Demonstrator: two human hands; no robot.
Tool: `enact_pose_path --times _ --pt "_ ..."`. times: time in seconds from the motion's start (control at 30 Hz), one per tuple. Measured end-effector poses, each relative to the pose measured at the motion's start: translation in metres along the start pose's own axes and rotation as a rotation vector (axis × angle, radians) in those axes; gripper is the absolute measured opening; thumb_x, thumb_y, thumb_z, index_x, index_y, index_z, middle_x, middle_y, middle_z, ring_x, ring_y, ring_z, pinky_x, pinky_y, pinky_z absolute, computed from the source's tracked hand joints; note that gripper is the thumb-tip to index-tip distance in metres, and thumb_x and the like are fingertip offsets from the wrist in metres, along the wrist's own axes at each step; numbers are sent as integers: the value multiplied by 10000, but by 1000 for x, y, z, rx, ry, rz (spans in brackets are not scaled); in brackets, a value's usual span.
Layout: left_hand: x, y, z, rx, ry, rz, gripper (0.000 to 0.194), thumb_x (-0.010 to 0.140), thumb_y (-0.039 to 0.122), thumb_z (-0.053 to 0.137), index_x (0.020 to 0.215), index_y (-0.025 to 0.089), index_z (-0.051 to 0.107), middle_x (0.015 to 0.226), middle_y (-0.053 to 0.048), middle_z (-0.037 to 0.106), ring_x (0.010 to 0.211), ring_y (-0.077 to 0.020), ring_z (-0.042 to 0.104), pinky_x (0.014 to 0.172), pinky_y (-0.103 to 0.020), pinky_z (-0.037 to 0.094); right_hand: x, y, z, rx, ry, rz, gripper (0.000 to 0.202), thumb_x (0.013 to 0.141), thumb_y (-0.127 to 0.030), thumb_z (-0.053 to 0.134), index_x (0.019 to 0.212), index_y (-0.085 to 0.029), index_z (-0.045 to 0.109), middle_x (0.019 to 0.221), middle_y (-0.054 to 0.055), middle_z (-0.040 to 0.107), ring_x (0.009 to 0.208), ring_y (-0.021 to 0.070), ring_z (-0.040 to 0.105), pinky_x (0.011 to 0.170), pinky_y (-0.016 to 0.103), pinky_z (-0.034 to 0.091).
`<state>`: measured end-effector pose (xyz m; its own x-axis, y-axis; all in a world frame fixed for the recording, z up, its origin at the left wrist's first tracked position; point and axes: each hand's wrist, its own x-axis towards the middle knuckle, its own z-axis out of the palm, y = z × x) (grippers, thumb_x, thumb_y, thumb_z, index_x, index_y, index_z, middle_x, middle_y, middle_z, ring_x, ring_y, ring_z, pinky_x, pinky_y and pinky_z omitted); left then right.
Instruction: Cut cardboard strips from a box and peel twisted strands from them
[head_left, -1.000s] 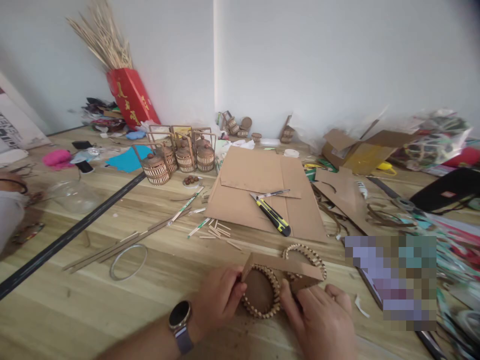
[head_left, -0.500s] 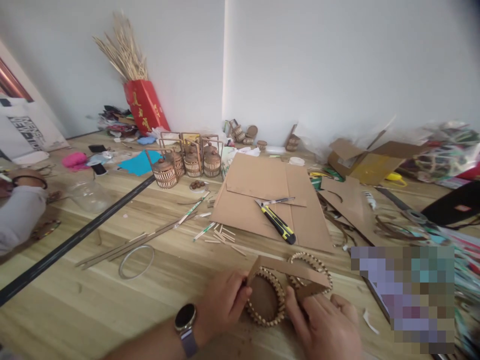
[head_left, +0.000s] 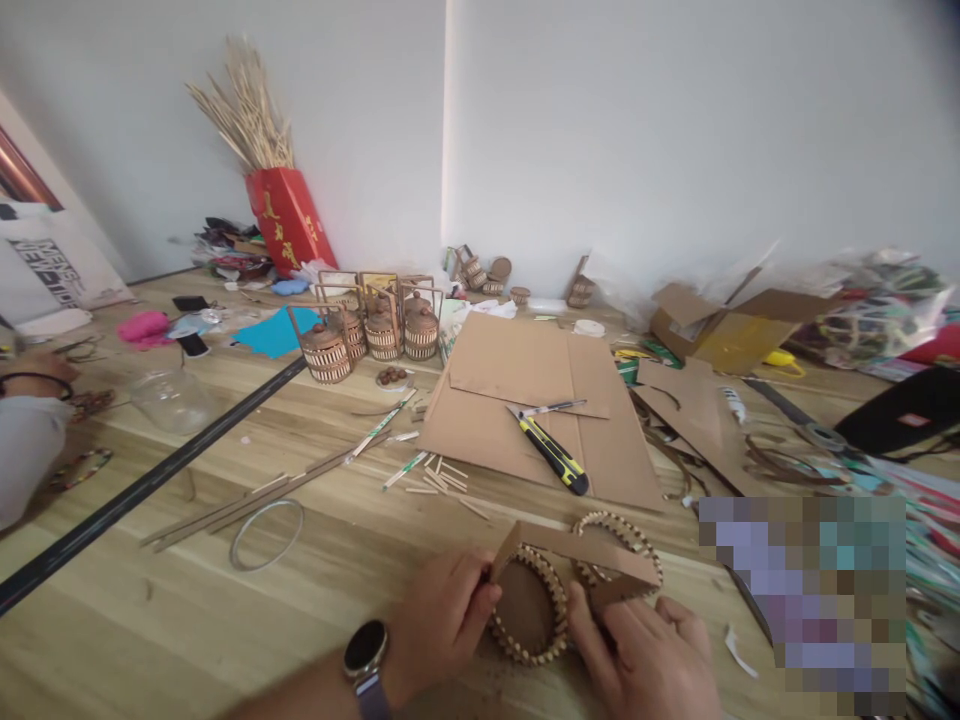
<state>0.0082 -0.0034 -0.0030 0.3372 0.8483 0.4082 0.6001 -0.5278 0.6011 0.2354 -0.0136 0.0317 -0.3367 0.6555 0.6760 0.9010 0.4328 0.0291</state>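
Co-worker's sleeve [head_left: 26,455] at nine o'clock shifts outward, while the card strip [head_left: 585,552] at five o'clock stays bent between near ring [head_left: 559,600] and far ring [head_left: 611,518], left hand [head_left: 446,605] pinching one end, right hand [head_left: 652,650] the other, so the work seems held, not advanced.

Bent brown cardboard strip [head_left: 589,549], on edge, partly hiding two round slatted-rim trays [head_left: 531,656]

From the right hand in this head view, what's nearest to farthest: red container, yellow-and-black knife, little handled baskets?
1. Yellow-and-black knife, ahead, on the cardboard.
2. Little handled baskets, beyond, to the left.
3. Red container, farthest back, at left.
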Motion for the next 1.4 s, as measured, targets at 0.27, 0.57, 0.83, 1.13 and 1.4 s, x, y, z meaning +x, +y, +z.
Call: enact_pose_path --times 0.27,0.57,0.83,1.13,1.4 --pt "2 1 -1 1 8 17 439 1067 422 250 1147 187 613 1065 -106 736 945 -222 695 836 -350 563 1 -2 1 17 34 16 449 1035 -314 464 615 -204 578 524 -51 565 490 105 513 710 321 304" --pt "2 1 0 10 14 10 451 1067 430 247 1137 190 622 1059 -108 737 943 -212 696 835 -330 562 3 -5 0 3 36 32 485 1036 -332 460 572 -209 527 505 -48 542 480 113 480 703 323 309" --pt "0 -1 2 12 17 5 432 1065 414 268 1152 178 619 1073 -116 735 957 -221 695 854 -347 563 0 -2 2 1 24 7 459 1040 -325 448 618 -213 591 502 -49 527 493 124 484 691 332 289" --pt "0 -1 1 11 0 3 406 1063 388 278 1158 175 610 1079 -117 732 988 -227 692 860 -354 562 3 -6 -1 8 29 53 494 1038 -333 448 561 -216 505 478 -51 489 487 126 470 699 330 301" --pt "2 2 -1 1 25 22 418 1071 418 256 1145 198 604 1073 -94 740 973 -214 697 836 -331 557 4 -8 -2 11 45 73 495 1040 -354 437 565 -224 480 482 -50 488 493 130 449 701 328 302"
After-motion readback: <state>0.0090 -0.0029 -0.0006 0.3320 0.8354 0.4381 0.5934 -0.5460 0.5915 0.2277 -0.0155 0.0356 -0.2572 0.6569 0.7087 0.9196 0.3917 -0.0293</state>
